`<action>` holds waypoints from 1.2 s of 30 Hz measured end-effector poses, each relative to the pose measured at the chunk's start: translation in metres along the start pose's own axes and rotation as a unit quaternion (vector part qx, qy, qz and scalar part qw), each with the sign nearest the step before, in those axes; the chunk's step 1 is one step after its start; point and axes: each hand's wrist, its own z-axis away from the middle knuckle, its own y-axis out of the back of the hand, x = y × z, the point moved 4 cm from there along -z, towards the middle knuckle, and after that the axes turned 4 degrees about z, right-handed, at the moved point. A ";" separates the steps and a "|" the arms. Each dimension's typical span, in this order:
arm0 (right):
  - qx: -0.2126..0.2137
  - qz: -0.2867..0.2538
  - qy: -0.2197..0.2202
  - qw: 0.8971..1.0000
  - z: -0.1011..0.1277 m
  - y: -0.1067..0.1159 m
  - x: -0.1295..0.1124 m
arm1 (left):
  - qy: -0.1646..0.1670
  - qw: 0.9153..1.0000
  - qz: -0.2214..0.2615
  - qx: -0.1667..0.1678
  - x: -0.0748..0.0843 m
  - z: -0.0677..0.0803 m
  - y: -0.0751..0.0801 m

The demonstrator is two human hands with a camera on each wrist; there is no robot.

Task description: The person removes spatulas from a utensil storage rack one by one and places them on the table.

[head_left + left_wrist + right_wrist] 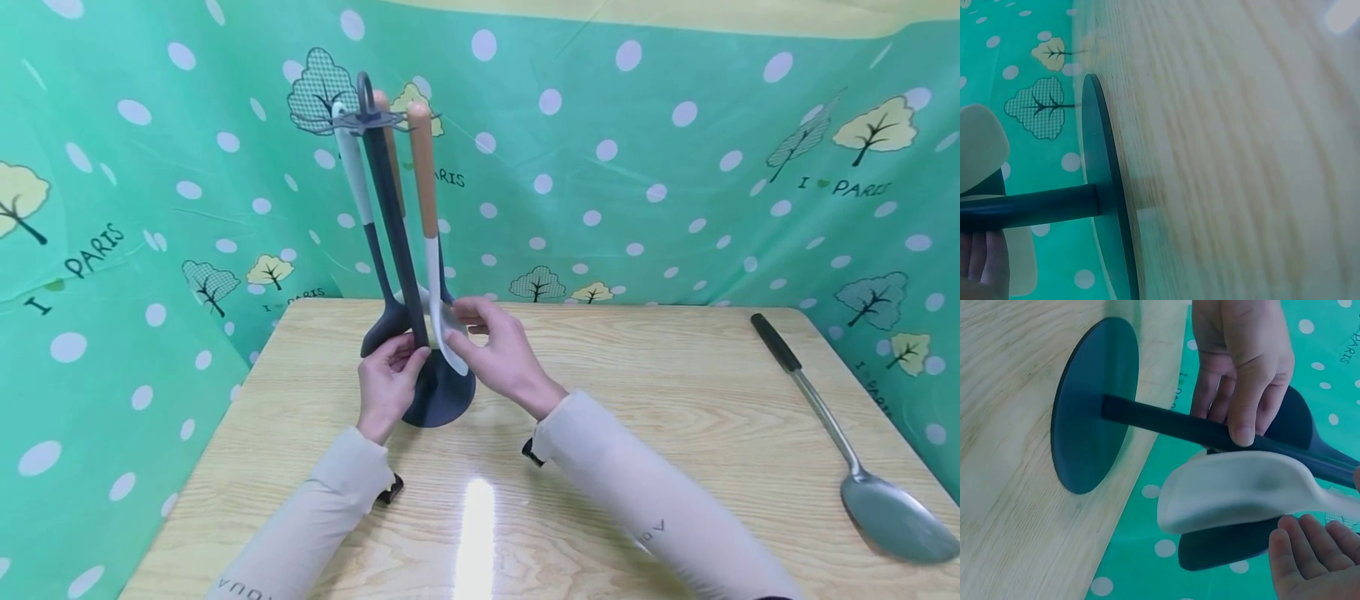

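Black from hook to base, a utensil stand (441, 402) rises left of centre in the head view, on a pale wood-grain table (637, 367), as a person's left hand (387, 385) pinches its post (397, 237) low down. The right hand (504, 357), fingers loosely extended, is beside a white-headed utensil (433, 271) with a brown handle; contact is unclear. A dark-headed utensil (377, 258) hangs left of the post. A metal turner (823, 412) lies at lower right, before green dotted cloth (600, 225).
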 end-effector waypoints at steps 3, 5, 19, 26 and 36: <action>-0.006 -0.011 0.005 1.000 -0.001 -0.004 -0.002 | -0.004 1.000 0.004 -0.001 0.000 0.000 0.000; -0.008 -0.015 0.007 1.000 -0.001 -0.006 -0.003 | -0.006 1.000 0.006 0.000 0.001 0.000 0.000; 0.012 -0.019 0.017 1.000 -0.007 -0.017 -0.006 | -0.019 1.000 0.009 0.001 0.000 -0.001 -0.001; 0.033 -0.017 0.026 0.999 -0.013 -0.016 -0.011 | -0.016 1.000 -0.002 0.000 0.001 -0.001 0.001; 0.066 0.012 0.043 0.997 -0.018 -0.011 -0.016 | -0.024 1.000 -0.014 0.001 0.002 0.000 -0.001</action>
